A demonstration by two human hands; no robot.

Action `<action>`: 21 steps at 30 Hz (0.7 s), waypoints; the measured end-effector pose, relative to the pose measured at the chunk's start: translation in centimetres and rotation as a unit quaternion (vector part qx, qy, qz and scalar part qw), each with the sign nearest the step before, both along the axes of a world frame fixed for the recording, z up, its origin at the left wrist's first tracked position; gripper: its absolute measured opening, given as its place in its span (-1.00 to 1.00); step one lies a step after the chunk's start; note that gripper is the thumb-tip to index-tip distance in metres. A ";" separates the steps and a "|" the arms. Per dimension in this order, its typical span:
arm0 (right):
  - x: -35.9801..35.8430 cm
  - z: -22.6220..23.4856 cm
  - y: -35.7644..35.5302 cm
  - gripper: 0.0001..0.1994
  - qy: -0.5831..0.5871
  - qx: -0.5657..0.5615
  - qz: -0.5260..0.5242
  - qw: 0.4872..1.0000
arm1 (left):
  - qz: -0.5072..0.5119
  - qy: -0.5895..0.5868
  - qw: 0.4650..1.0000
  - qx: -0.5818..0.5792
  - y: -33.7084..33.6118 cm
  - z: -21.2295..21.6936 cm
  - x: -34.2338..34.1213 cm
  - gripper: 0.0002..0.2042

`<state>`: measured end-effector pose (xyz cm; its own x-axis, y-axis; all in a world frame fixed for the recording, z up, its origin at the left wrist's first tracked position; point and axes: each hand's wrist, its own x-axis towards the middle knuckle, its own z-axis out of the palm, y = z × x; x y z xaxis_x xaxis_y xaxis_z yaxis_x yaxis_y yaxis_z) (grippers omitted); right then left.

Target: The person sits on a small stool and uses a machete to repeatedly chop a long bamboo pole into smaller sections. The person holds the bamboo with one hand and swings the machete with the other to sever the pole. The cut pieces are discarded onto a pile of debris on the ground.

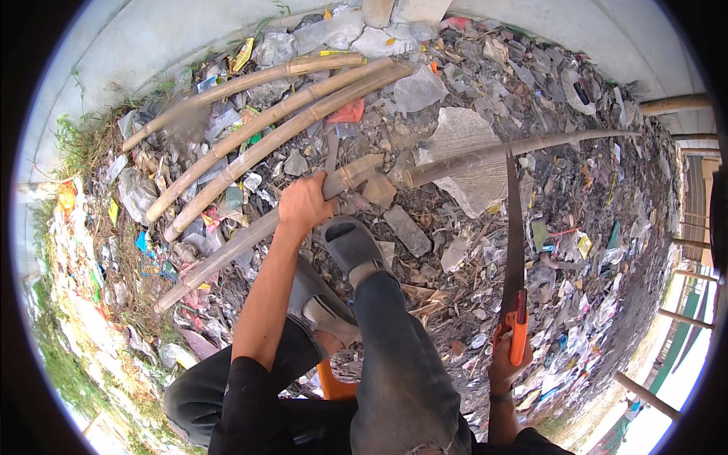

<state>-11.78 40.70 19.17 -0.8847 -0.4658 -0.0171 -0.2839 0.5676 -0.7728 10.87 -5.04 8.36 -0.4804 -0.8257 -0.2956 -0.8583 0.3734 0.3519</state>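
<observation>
Under your left hand [305,202], the pole [241,244] slants forward and rightward.
That hand is closed round it near its far end; well to its right, your right hand [508,367] grips the saw [516,254], blade pointing away from you.

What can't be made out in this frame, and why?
In the head view:
How far the left hand curls beneath the bamboo pole it grips: hidden by hand and pole.
The orange thing between the person's legs: mostly hidden by them.
Tooth detail on the saw in the right hand: too small.
The right sleeve: cut off by the lower edge.
</observation>
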 end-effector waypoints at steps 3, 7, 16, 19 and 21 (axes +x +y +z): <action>-0.4 -0.7 -0.5 -0.91 -0.043 -0.022 -0.077 0.996 | -0.013 0.038 0.996 -0.075 -3.8 2.0 -0.7 -0.53; -0.8 -1.2 -0.6 -0.95 -0.087 -0.054 -0.109 0.989 | 0.001 0.024 0.990 -0.142 -11.1 5.3 -3.1 -0.45; -0.5 -4.2 1.7 -0.89 -0.015 0.007 -0.094 0.995 | -0.148 0.105 0.974 -0.139 -3.6 -1.6 -12.7 -0.11; -0.2 -4.1 1.8 -0.93 0.001 0.014 -0.082 0.997 | -0.217 0.140 0.961 -0.095 4.2 -3.5 -17.6 -0.22; -0.3 -3.9 2.4 -0.92 -0.012 0.006 -0.048 0.999 | -0.193 0.106 0.968 -0.118 6.2 -8.4 -19.8 -0.34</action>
